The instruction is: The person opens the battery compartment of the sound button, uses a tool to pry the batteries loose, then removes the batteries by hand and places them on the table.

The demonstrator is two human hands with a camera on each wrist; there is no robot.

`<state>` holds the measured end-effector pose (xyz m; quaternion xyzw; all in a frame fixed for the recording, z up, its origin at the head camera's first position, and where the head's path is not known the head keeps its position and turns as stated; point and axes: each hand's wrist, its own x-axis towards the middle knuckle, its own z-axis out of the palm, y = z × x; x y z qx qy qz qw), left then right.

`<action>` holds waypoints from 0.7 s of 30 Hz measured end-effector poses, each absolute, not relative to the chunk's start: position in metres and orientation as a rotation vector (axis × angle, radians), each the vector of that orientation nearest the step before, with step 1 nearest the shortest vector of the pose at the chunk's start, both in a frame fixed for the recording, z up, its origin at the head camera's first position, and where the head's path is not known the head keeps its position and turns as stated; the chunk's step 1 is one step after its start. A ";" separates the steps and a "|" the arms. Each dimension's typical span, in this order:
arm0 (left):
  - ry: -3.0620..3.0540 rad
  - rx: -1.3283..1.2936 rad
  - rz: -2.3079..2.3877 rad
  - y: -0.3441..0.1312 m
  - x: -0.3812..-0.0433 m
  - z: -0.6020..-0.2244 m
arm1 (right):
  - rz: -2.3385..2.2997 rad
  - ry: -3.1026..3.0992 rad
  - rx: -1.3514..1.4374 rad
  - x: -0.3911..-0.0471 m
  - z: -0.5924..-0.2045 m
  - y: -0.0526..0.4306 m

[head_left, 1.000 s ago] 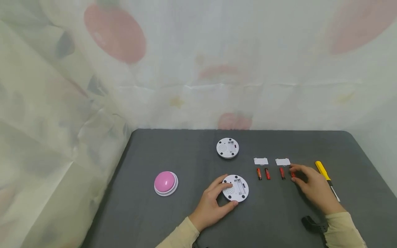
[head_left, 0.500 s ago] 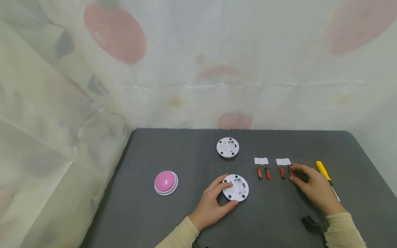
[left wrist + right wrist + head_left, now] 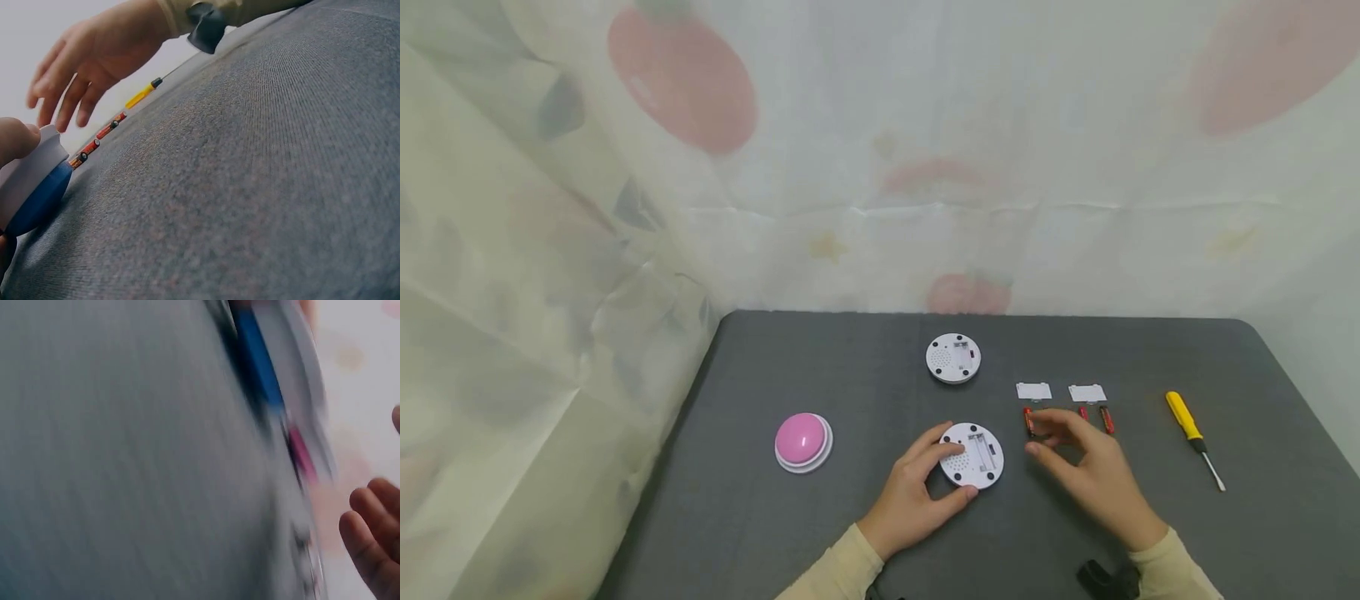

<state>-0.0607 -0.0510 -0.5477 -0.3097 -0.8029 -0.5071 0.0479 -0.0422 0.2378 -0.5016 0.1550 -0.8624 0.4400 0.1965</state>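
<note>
In the head view my left hand point(image 3: 910, 496) holds an upside-down buzzer button point(image 3: 972, 456) by its rim, thumb at the near edge and fingers on the far side and top. Its white underside shows speaker holes and an uncovered battery bay; the left wrist view shows its blue dome point(image 3: 42, 199) below. My right hand point(image 3: 1093, 471) hovers just over the red batteries, fingers loosely bent, with nothing seen between them. One battery point(image 3: 1028, 421) lies by its fingertips and another point(image 3: 1107, 419) behind the hand; others are partly hidden. The right wrist view is blurred.
A second overturned buzzer button point(image 3: 952, 359) lies farther back. A pink buzzer button point(image 3: 801, 442) sits dome up at left. Two white battery covers point(image 3: 1033, 391) lie behind the batteries. A yellow-handled screwdriver point(image 3: 1183, 417) lies at right on the grey table point(image 3: 850, 358).
My right hand has left the rightmost battery, which stays on the table, and moved left toward the left pair of batteries. My left hand keeps its hold on the buzzer button.
</note>
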 end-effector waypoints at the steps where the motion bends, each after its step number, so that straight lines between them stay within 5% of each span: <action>1: -2.444 -0.948 -1.541 -0.051 -0.061 -0.548 | 1.279 -2.428 0.439 -0.040 -0.502 0.229; 21: -2.439 -0.976 -1.538 -0.050 -0.062 -0.548 | 1.252 -2.462 0.682 -0.032 -0.523 0.193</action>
